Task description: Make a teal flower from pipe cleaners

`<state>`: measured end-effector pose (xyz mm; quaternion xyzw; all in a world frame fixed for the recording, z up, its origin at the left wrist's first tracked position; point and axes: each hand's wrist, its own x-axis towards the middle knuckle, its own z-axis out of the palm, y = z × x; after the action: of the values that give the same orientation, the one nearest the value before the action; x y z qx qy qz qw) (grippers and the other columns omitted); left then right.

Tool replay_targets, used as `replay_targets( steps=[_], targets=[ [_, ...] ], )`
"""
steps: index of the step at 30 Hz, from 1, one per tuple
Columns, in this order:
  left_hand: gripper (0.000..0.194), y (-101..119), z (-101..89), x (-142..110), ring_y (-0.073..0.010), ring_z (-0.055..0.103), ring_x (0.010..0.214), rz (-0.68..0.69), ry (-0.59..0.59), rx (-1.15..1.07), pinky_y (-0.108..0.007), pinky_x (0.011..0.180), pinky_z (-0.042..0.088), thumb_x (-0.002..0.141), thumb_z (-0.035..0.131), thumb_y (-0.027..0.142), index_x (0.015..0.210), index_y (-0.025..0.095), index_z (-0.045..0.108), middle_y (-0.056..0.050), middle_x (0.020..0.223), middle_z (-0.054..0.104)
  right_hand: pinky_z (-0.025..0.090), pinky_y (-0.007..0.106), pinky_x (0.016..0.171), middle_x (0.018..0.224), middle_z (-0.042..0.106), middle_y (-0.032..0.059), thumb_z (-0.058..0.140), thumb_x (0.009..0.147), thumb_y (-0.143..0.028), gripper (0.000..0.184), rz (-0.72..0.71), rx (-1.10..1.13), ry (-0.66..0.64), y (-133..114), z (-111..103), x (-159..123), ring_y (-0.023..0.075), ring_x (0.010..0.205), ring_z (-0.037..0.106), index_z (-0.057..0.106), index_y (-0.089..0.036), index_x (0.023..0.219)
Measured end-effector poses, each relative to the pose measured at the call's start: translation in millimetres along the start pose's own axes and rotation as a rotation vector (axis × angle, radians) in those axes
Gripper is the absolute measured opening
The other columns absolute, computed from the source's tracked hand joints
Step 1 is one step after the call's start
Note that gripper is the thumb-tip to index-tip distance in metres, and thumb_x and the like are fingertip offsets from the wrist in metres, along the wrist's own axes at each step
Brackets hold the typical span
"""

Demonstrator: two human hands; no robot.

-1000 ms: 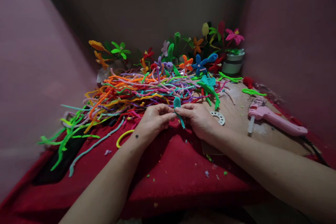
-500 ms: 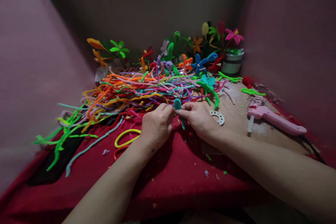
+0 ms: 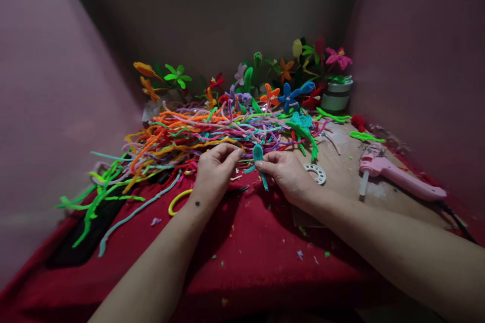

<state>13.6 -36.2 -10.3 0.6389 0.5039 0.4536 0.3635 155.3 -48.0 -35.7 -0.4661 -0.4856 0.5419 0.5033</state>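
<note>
Teal petal [image 3: 258, 152] is up off the cloth, btwn the hands, rounded end on top, stem [image 3: 264, 180] hanging below. R hand [image 3: 290, 174] has it pinched, thumb & forefinger closed on it just under the rounded part. L hand [image 3: 215, 169] is apart from it, to the left; thumb & forefinger drawn nearly together, can't tell if tips meet or hold anything.

Change vs. ½ s ago: L hand was right up at the petal, knuckles fwd; now it's pulled off left, w/ a gap btwn. So R hand alone carries the petal, L isn't working on it for the moment. Petal itself abt same place, same tilt.

Around: strand pile [image 3: 204, 131] just behind hands, mixed colours. Yellow handle [image 3: 179, 201] partly hidden by L wrist. White ring [image 3: 316, 174] by R wrist, on board [image 3: 337, 146]; pink glue gun [image 3: 397, 171] farther right, same board. Red cloth [image 3: 265, 257] under, w/ scraps. Flowers along the back, pot [image 3: 336, 96] at their R end.
</note>
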Motion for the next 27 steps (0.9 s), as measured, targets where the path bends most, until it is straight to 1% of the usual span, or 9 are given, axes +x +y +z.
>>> replay_targets(
  steps=[5, 8, 12, 16, 18, 20, 22, 25, 27],
  targets=[
    [0.030, -3.8, -2.6, 1.4, -0.0058, 0.039, 0.042, -0.183, -0.195, -0.195, -0.019, 0.041, 0.029, 0.068, 0.066, 0.038, 0.087, 0.015, 0.064, 0.004, 0.055, 0.052, 0.024, 0.020, 0.035, 0.038, 0.040, -0.0071, 0.060, 0.070, -0.026, 0.027, 0.030, -0.003, -0.087, -0.7, 1.7, -2.9, 0.0050, 0.033, 0.034, 0.045, -0.018, 0.050],
    [0.033, -8.4, -1.4, 1.5, -0.0046, 0.039, 0.042, -0.244, -0.254, -0.292, -0.019, 0.042, 0.030, 0.066, 0.068, 0.040, 0.088, 0.017, 0.063, 0.004, 0.058, 0.053, 0.025, 0.020, 0.036, 0.038, 0.041, -0.0072, 0.060, 0.069, -0.029, 0.027, 0.028, -0.010, -0.112, -0.4, 2.4, -3.4, 0.0051, 0.033, 0.034, 0.044, -0.018, 0.050],
    [0.030, -10.8, -0.7, 2.5, -0.0038, 0.035, 0.039, -0.243, -0.280, -0.255, -0.018, 0.039, 0.025, 0.068, 0.065, 0.041, 0.081, 0.015, 0.062, 0.005, 0.052, 0.048, 0.025, 0.020, 0.036, 0.038, 0.041, -0.0069, 0.060, 0.069, -0.029, 0.027, 0.000, -0.009, -0.069, -0.9, 2.5, -3.0, 0.0055, 0.033, 0.035, 0.044, -0.018, 0.051],
    [0.030, -8.9, -1.2, 1.9, -0.0039, 0.031, 0.035, -0.253, -0.363, -0.154, -0.019, 0.036, 0.019, 0.069, 0.064, 0.042, 0.062, 0.014, 0.055, 0.005, 0.043, 0.043, 0.024, 0.020, 0.036, 0.038, 0.043, -0.0067, 0.058, 0.070, -0.028, 0.023, -0.012, -0.058, 0.012, -2.2, 1.8, -2.9, 0.0058, 0.034, 0.034, 0.046, -0.018, 0.053],
    [0.032, -7.2, -0.7, 0.6, -0.0042, 0.030, 0.036, -0.248, -0.395, -0.102, -0.019, 0.037, 0.018, 0.069, 0.062, 0.041, 0.056, 0.014, 0.051, 0.005, 0.042, 0.042, 0.024, 0.020, 0.036, 0.039, 0.042, -0.0068, 0.058, 0.069, -0.027, 0.022, -0.025, -0.101, 0.029, -2.0, 1.3, -2.6, 0.0059, 0.035, 0.034, 0.046, -0.018, 0.053],
    [0.029, -5.7, 0.6, -0.6, -0.0050, 0.030, 0.038, -0.195, -0.376, -0.017, -0.019, 0.039, 0.020, 0.070, 0.060, 0.039, 0.056, 0.015, 0.051, 0.005, 0.043, 0.041, 0.024, 0.020, 0.037, 0.040, 0.041, -0.0068, 0.058, 0.069, -0.028, 0.023, -0.049, -0.138, 0.031, -1.3, 0.9, -2.1, 0.0061, 0.036, 0.034, 0.046, -0.018, 0.053],
    [0.026, -5.3, 2.3, -1.5, -0.0064, 0.033, 0.042, -0.067, -0.331, 0.127, -0.020, 0.043, 0.025, 0.072, 0.058, 0.035, 0.056, 0.015, 0.052, 0.005, 0.046, 0.042, 0.024, 0.020, 0.038, 0.041, 0.040, -0.0069, 0.059, 0.068, -0.029, 0.023, -0.076, -0.170, 0.043, -0.8, 0.6, -1.6, 0.0060, 0.038, 0.034, 0.046, -0.018, 0.053],
    [0.019, -6.3, 4.6, -2.0, -0.0091, 0.042, 0.052, 0.169, -0.224, 0.396, -0.022, 0.052, 0.031, 0.072, 0.055, 0.028, 0.058, 0.016, 0.055, 0.003, 0.054, 0.050, 0.023, 0.021, 0.038, 0.041, 0.040, -0.0070, 0.059, 0.069, -0.028, 0.022, -0.079, -0.195, 0.052, -1.3, 0.2, -1.4, 0.0057, 0.038, 0.033, 0.048, -0.017, 0.053],
    [0.018, -7.6, 5.2, -1.4, -0.0102, 0.045, 0.056, 0.228, -0.145, 0.456, -0.022, 0.055, 0.033, 0.074, 0.054, 0.026, 0.060, 0.016, 0.056, 0.002, 0.057, 0.053, 0.023, 0.021, 0.037, 0.041, 0.041, -0.0069, 0.059, 0.070, -0.029, 0.023, -0.057, -0.158, 0.044, -1.8, -0.3, -1.3, 0.0057, 0.036, 0.034, 0.047, -0.018, 0.053]
  ],
)
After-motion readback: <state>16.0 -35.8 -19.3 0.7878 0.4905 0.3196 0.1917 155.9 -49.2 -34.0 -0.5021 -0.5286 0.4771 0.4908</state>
